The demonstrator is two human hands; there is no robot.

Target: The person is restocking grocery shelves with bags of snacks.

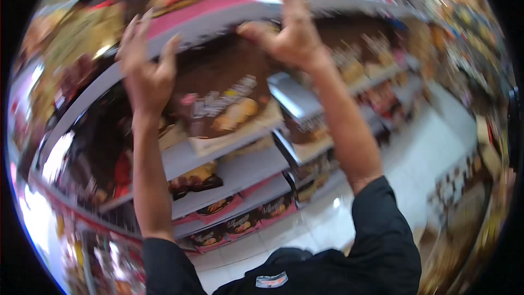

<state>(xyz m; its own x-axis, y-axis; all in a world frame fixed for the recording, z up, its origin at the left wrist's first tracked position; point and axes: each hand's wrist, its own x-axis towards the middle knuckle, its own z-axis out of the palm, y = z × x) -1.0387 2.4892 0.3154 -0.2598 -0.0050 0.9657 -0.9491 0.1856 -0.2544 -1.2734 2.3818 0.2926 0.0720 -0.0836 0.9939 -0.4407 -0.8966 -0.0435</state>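
Both arms reach up and forward in front of store shelves. My left hand (149,65), fingers spread, is raised before the left part of a shelf, near a box with a pink lower edge (200,6). My right hand (286,35) is raised farther right, thumb and fingers apart, in front of the same shelf's edge. Neither hand shows anything held; blur hides whether the fingertips touch the shelf. Between the forearms, one level down, stands a large brown box printed with pastries (235,119).
Lower shelves (245,168) hold brown and pink boxes (243,225). A metal-looking shelf (299,98) adjoins on the right. White tiled floor (430,131) runs along the right, with packed goods (470,20) beyond. A red-edged rack (82,213) curves at the left.
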